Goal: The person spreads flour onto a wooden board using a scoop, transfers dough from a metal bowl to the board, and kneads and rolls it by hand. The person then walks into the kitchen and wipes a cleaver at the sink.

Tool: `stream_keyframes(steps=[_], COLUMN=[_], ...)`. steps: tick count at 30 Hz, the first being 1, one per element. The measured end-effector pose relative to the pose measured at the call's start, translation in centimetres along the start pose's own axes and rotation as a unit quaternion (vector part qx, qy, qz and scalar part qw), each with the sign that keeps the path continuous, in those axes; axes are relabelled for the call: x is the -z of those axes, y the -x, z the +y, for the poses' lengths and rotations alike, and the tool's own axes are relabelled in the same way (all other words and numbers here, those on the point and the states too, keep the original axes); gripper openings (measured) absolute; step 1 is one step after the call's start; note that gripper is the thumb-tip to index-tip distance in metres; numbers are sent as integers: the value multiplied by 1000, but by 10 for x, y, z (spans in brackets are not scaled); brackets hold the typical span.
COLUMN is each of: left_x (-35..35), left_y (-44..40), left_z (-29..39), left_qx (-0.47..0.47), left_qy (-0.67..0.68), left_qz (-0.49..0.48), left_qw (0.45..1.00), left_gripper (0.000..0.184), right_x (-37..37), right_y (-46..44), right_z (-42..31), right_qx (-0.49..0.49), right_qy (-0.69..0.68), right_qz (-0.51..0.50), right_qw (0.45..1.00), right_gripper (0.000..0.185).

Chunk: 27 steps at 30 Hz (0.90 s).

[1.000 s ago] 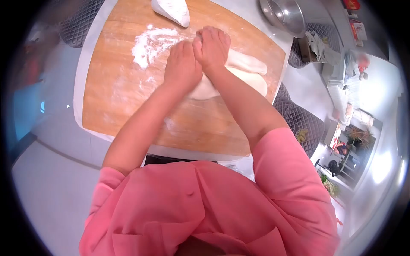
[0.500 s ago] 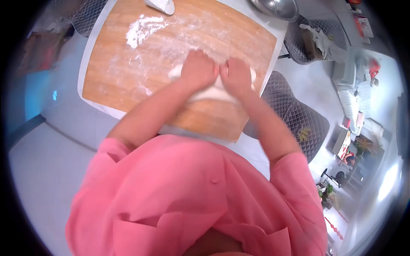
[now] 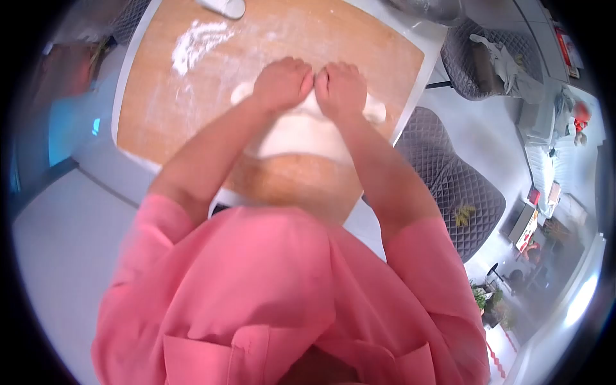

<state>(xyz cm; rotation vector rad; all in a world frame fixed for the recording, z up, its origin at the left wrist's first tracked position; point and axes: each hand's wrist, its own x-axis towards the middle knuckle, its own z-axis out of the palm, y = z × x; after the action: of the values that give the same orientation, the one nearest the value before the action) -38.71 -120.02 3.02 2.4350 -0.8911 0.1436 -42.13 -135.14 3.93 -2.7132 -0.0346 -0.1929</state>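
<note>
A mass of white dough (image 3: 301, 136) lies on the floured wooden board (image 3: 147, 122), with a thicker rolled part along its far side. My left hand (image 3: 284, 83) presses down on that far part with its fingers curled over it. Beside it, thumb side close to the left, my right hand (image 3: 342, 90) bears on the dough in the same way. Rounded dough ends stick out past both hands. Whether anything lies inside the roll is hidden. The fingertips are partly out of sight behind the knuckles.
Loose white flour (image 3: 192, 48) is spread on the board's far left. A white scoop-like container (image 3: 226, 6) sits at the far edge. A metal bowl (image 3: 436, 8) stands at the back right. Quilted grey chairs (image 3: 459, 186) flank the table's right side.
Both hands have moved slightly forward and left in view, and more of the dough shows on the near side. The camera view has shifted a little.
</note>
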Motion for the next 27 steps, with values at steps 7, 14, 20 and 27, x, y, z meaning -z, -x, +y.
stream_keyframes(steps=[7,14,20,27], left_x=[-7,-31,-30,22], left_y=[-1,-1,-10,40], left_z=[71,64,63,70], left_qx=[226,64,124,-5], left_qy=[-69,-62,-45,-86], left_qz=[-61,103,25,53], left_qw=[970,991,991,995], left_gripper=[23,16,22,51], right_x=[55,16,15,62], right_y=[9,39,30,82], right_z=[2,38,46,15], right_qx=[1,48,65,69], right_qy=[11,54,3,-27], right_qz=[-204,7,36,20], right_qw=[979,997,997,997], right_gripper=[25,25,21,45])
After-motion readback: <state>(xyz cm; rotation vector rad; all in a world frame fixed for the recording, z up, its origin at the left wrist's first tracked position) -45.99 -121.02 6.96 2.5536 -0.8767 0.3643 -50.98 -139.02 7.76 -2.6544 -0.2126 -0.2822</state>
